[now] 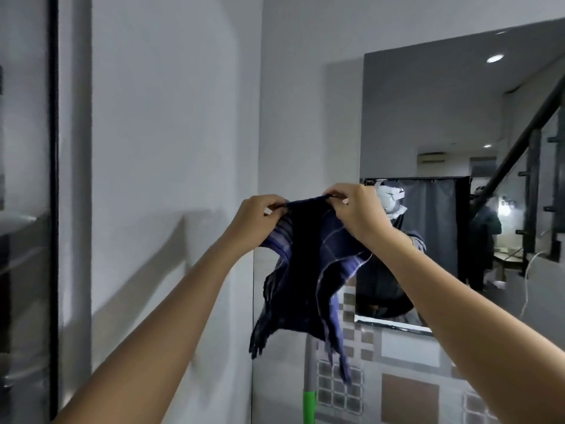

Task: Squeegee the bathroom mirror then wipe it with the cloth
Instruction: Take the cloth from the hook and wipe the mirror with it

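Left fingers (276,206): pinching the top edge of the cloth (305,270).
Right fingers (336,195): pinching the same edge, just beside them at 3 o'clock.
Cloth: dark blue, striped, hanging below both hands in the air.
Mirror (443,117): sitting on the wall at 2 o'clock behind the cloth.
Green-tipped pole (309,402): standing at 6 o'clock under the cloth.

The walls (171,117) are plain and pale grey. A dark door frame (54,179) runs up the left side. Low on the right, the wall has square tiles (406,393) in brown and grey. The light is dim and soft.
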The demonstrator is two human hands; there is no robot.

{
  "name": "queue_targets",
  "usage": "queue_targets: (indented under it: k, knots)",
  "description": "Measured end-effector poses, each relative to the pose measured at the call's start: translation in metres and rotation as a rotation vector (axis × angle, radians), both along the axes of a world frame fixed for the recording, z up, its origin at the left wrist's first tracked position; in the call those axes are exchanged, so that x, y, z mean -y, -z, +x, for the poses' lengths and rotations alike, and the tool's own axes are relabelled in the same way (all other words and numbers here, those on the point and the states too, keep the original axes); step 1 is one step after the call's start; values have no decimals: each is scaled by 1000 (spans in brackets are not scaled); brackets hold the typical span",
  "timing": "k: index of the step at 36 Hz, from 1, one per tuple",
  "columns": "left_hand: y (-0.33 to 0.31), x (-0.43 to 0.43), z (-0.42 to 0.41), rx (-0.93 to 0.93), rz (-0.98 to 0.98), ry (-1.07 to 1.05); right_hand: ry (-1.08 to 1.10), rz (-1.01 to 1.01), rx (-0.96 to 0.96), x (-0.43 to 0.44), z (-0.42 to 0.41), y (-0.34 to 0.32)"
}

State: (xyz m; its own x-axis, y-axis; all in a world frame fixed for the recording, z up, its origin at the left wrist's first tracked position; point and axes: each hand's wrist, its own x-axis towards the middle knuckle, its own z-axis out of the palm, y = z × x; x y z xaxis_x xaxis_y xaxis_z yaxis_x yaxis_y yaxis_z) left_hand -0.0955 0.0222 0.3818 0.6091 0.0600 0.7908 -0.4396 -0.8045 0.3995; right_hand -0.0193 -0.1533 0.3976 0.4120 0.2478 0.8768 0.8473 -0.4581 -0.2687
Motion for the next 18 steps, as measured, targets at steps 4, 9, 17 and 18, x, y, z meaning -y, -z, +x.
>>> queue_targets:
  k: [4,9,17,18]
  knots:
    - [16,9,-2,-149,34,72,8,-73,-93,23,-2,19]
    - [40,25,2,-242,27,162,60,-166,-165,52,-5,43]
    - [76,64,21,-269,-95,221,172,-110,-288,80,-17,73]
    - [81,70,24,-257,-127,213,181,-74,-315,81,-17,77]
